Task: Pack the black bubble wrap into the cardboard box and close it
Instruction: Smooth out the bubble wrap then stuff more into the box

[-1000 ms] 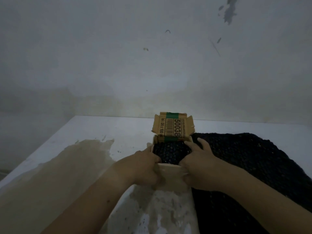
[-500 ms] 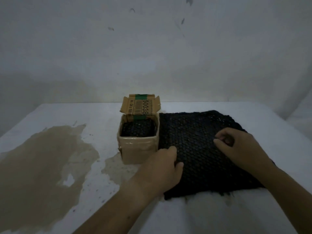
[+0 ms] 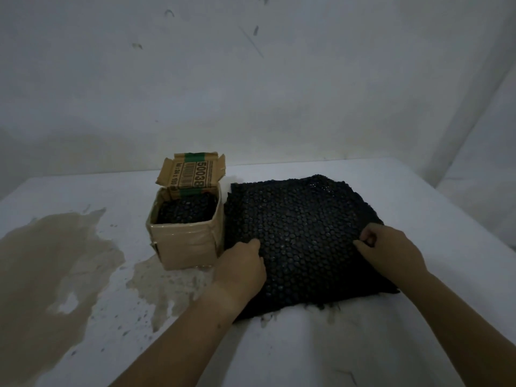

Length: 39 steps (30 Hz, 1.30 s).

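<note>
A small cardboard box (image 3: 187, 247) stands open on the white table, its back flap with a barcode label and green tape upright. Black bubble wrap (image 3: 185, 210) fills its inside. Right of the box a flat stack of black bubble wrap sheets (image 3: 304, 233) lies on the table. My left hand (image 3: 241, 268) rests on the stack's near left edge, close to the box's right wall. My right hand (image 3: 386, 251) pinches the top sheet at the stack's right side with curled fingers.
The white table (image 3: 307, 344) has a large brown worn patch (image 3: 50, 263) on its left side and a smaller one in front of the box. A stained white wall stands right behind the table. The table's right edge runs just beyond the stack.
Both hands have left the box and moved right onto the flat stack. The right hand now pinches the top sheet at its right side. The view has shifted.
</note>
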Each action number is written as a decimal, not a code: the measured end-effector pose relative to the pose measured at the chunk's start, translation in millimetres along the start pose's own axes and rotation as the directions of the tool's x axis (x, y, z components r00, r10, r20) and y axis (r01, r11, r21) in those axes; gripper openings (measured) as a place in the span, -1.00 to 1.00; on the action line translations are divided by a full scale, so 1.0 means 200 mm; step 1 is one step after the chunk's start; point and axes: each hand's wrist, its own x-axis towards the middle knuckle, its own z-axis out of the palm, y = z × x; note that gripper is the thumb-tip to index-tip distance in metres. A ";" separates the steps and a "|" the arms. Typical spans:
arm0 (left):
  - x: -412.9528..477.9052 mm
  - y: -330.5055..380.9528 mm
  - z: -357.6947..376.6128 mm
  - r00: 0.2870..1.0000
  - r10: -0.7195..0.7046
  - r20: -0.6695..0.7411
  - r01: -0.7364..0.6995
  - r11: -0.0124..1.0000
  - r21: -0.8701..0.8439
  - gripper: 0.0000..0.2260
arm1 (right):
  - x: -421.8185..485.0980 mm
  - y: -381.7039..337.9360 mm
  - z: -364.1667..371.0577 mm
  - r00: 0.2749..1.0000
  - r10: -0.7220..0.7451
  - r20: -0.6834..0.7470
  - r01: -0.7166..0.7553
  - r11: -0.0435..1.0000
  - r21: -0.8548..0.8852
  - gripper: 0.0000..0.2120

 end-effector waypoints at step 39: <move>-0.06 -0.03 -0.61 0.993 -0.035 0.111 0.106 -0.114 -0.988 -0.69 | -0.24 -0.65 -0.72 0.959 -0.122 0.255 -0.237 0.146 0.960 -0.59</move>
